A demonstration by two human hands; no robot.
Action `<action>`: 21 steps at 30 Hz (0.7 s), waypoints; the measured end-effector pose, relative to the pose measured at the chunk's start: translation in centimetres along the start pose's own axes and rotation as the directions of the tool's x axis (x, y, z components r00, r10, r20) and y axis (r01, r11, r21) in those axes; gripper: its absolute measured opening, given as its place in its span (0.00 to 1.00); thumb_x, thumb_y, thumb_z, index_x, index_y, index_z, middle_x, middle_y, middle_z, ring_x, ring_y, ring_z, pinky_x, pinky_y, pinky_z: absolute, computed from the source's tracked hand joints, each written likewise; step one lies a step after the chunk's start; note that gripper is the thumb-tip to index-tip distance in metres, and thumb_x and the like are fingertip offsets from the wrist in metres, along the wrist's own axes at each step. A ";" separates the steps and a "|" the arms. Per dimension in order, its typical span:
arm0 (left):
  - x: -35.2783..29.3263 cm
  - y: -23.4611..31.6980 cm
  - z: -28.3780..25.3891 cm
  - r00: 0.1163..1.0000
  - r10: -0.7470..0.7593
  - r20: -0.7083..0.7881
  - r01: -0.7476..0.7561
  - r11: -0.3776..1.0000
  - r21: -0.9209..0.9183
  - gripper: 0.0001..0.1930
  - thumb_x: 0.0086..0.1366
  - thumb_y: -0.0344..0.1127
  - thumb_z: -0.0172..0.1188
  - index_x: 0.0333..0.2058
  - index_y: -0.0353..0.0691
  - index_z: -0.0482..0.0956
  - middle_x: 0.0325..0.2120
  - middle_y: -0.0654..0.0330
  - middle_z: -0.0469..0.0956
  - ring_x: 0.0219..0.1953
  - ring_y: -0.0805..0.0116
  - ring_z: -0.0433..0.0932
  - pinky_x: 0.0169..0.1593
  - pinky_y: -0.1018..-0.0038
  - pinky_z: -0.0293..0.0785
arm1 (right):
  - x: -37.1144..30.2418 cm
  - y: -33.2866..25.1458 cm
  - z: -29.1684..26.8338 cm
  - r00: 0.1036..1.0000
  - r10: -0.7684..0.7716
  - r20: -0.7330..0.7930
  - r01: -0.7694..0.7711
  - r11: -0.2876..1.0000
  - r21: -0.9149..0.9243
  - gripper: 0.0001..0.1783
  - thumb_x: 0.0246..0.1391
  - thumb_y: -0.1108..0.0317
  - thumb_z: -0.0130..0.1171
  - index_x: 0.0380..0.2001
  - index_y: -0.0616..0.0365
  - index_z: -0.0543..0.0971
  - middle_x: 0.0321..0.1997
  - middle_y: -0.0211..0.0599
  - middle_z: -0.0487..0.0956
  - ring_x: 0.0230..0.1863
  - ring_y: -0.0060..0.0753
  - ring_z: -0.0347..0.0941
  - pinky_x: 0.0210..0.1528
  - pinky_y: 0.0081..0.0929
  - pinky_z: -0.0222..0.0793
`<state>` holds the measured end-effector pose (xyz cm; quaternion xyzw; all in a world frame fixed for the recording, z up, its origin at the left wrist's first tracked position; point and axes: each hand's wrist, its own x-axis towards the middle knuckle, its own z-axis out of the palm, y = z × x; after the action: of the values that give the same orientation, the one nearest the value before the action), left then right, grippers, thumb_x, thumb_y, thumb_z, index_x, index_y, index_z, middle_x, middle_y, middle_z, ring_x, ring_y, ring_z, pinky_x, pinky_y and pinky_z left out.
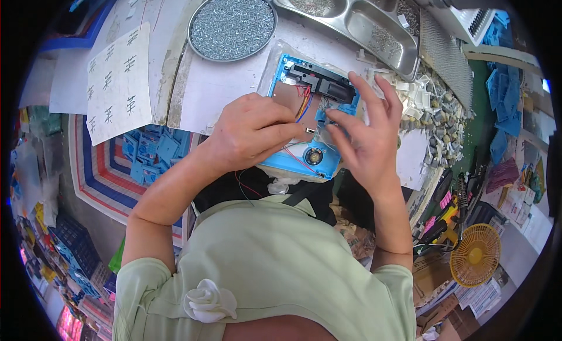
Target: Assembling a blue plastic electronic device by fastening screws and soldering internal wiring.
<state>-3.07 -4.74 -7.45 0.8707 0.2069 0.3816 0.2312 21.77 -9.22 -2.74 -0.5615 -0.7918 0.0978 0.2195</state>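
Note:
A blue plastic housing (285, 160) lies open at the table's near edge, with a black plastic mechanism (328, 86) across its far end. Inside, a brown board (285, 92), red, blue and yellow wires (303, 108) and a round speaker (314, 157) show. My left hand (249, 130) reaches over the housing's left side, its thumb and fingers pinched at a small silver part (310, 130) with a dark slot. My right hand (373, 133) is at the housing's right edge, fingers spread and thumb apart, with its fingertips close to the housing. Whether they touch it, I cannot tell.
A round pan of screws (232, 26) stands beyond the housing. A metal compartment tray (374, 33) holds small parts at the far right. White and silver parts (436, 115) are heaped right of my hand. Blue casings (153, 153) fill a striped bag (96, 165) at left.

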 end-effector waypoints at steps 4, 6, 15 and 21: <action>-0.2 -0.2 0.2 1.000 0.001 -0.013 -0.001 1.000 -0.021 0.19 0.49 0.29 0.71 0.43 0.44 0.85 0.34 0.64 0.81 0.32 0.65 0.79 0.34 0.68 0.71 | 0.7 -1.4 0.5 0.999 -0.047 0.026 0.050 0.989 -0.139 0.11 0.41 0.68 0.72 0.33 0.54 0.89 0.68 0.40 0.72 0.71 0.64 0.57 0.66 0.54 0.59; -0.2 -0.3 0.3 1.000 0.000 -0.020 -0.001 1.000 -0.028 0.18 0.49 0.29 0.71 0.42 0.44 0.85 0.33 0.64 0.81 0.32 0.66 0.79 0.34 0.68 0.72 | 1.1 -1.6 0.3 0.995 -0.087 0.057 0.096 0.977 -0.191 0.11 0.41 0.68 0.72 0.32 0.54 0.89 0.68 0.39 0.72 0.70 0.63 0.58 0.64 0.54 0.61; -0.5 -0.5 1.0 0.996 -0.006 -0.092 0.004 1.000 -0.027 0.15 0.46 0.31 0.70 0.37 0.47 0.85 0.34 0.67 0.80 0.32 0.68 0.80 0.36 0.69 0.73 | 3.0 -1.8 1.9 0.979 -0.197 -0.054 0.196 0.980 -0.029 0.15 0.36 0.72 0.72 0.34 0.53 0.86 0.61 0.39 0.77 0.65 0.58 0.64 0.63 0.48 0.65; -0.3 -0.3 0.7 0.999 -0.007 -0.048 0.007 1.000 -0.011 0.15 0.46 0.31 0.69 0.36 0.47 0.85 0.34 0.67 0.80 0.32 0.68 0.80 0.37 0.69 0.74 | 3.2 -0.8 2.3 0.952 -0.292 -0.092 0.291 0.956 -0.017 0.15 0.35 0.73 0.72 0.33 0.54 0.85 0.58 0.38 0.80 0.63 0.58 0.67 0.60 0.47 0.69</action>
<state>-2.79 -4.85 -8.26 0.8593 0.2133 0.4027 0.2323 19.16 -6.32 -3.68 -0.4428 -0.8550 0.0364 0.2675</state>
